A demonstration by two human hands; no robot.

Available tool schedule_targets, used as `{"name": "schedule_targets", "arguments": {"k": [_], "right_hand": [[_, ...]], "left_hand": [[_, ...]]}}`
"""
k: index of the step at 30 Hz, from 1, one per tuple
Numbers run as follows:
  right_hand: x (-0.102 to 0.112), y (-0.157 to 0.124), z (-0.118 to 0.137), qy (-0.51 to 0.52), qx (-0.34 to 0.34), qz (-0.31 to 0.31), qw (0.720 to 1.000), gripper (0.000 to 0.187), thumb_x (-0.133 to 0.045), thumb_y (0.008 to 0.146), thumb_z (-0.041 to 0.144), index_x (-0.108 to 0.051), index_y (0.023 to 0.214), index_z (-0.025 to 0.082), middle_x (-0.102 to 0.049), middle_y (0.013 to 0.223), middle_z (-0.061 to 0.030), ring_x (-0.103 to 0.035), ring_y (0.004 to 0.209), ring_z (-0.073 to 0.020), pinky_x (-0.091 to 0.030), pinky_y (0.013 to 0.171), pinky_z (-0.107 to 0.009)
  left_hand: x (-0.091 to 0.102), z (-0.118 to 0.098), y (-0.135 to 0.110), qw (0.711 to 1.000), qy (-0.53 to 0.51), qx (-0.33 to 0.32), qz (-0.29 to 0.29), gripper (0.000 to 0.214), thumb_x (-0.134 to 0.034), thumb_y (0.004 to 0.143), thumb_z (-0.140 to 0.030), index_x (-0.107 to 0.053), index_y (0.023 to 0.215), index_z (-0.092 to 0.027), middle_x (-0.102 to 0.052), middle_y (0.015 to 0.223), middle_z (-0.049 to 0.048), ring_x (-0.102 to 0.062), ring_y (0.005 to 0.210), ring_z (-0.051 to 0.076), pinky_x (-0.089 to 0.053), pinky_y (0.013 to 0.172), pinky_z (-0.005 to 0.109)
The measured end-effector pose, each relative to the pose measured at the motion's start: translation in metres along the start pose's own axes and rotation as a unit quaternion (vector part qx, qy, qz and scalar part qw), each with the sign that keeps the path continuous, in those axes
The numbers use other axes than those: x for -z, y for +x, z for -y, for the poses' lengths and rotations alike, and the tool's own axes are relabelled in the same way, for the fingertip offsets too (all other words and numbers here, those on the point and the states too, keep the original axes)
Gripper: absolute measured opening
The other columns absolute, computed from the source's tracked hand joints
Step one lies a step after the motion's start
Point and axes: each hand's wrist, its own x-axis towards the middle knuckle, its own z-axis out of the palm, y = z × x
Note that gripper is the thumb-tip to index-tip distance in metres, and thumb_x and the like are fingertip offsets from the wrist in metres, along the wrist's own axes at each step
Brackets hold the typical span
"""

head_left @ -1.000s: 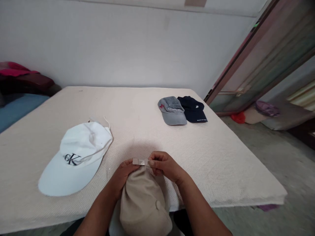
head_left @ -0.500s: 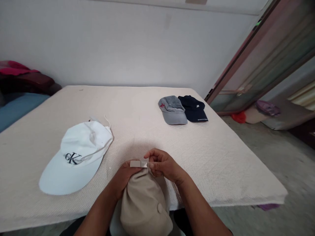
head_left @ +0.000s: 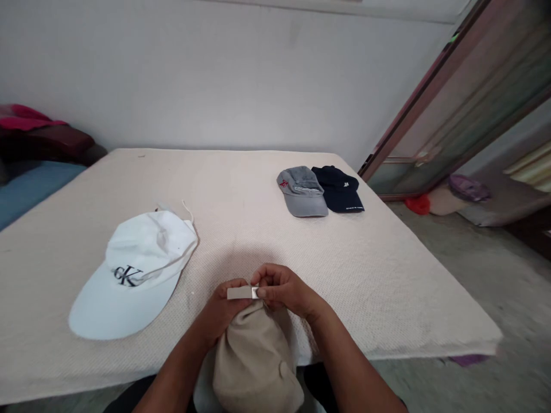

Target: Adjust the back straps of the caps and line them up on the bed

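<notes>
A beige cap [head_left: 253, 358] rests at the near edge of the table, its crown toward me. Both hands work at its back strap [head_left: 241, 293], a pale band stretched between them. My left hand [head_left: 224, 310] is closed on the cap's rear edge and the left end of the strap. My right hand [head_left: 284, 291] pinches the strap's right end between thumb and fingers. The strap's far side and the cap's brim are hidden.
A white cap [head_left: 133, 269] with a dark logo lies left on the cream table cover [head_left: 241, 195]. A grey cap [head_left: 301, 191] and a navy cap [head_left: 340, 189] sit side by side far right. A leaning framed panel [head_left: 456, 103] stands right of the table.
Both hands and the strap have dropped slightly toward me and drawn closer together; the strap now looks shorter between the fingers. The other caps have not moved.
</notes>
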Motion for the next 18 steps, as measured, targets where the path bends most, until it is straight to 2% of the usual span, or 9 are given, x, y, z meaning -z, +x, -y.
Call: {"name": "schedule_targets", "arguments": {"k": [6,14,18], "right_hand": [[0.0031,0.0013,0.0009,-0.013,-0.022,-0.014,1.0,0.021,-0.07,0.07,0.026,-0.059,0.086,0.015,-0.048,0.051,0.0079,-0.037,0.04,-0.0038,-0.025,0.038,-0.017],[-0.0012,0.0056,-0.0024,-0.018,-0.026,-0.033,0.999,0.019,-0.069,0.072,0.028,-0.058,0.082,0.016,-0.044,0.048,0.0089,-0.033,0.038,-0.0035,-0.024,0.036,-0.017],[-0.0029,0.0066,-0.0041,-0.009,-0.031,-0.038,0.999,0.02,-0.069,0.072,0.029,-0.058,0.083,0.016,-0.044,0.049,0.0087,-0.033,0.038,-0.0037,-0.024,0.036,-0.017]], "left_hand": [[0.0005,0.0014,-0.0024,0.999,-0.01,-0.004,0.031,0.023,-0.074,0.065,-0.03,-0.056,0.066,-0.016,-0.048,0.057,-0.0048,-0.04,0.051,0.008,-0.029,0.051,0.021],[-0.0007,0.003,-0.0014,0.999,0.046,0.009,-0.012,0.025,-0.07,0.071,-0.038,-0.059,0.07,-0.015,-0.051,0.059,-0.0026,-0.046,0.056,0.01,-0.032,0.053,0.022],[-0.0005,0.0032,-0.0019,1.0,0.022,0.017,-0.003,0.023,-0.068,0.074,-0.036,-0.061,0.073,-0.014,-0.055,0.062,-0.0014,-0.049,0.058,0.011,-0.036,0.055,0.022]]}}
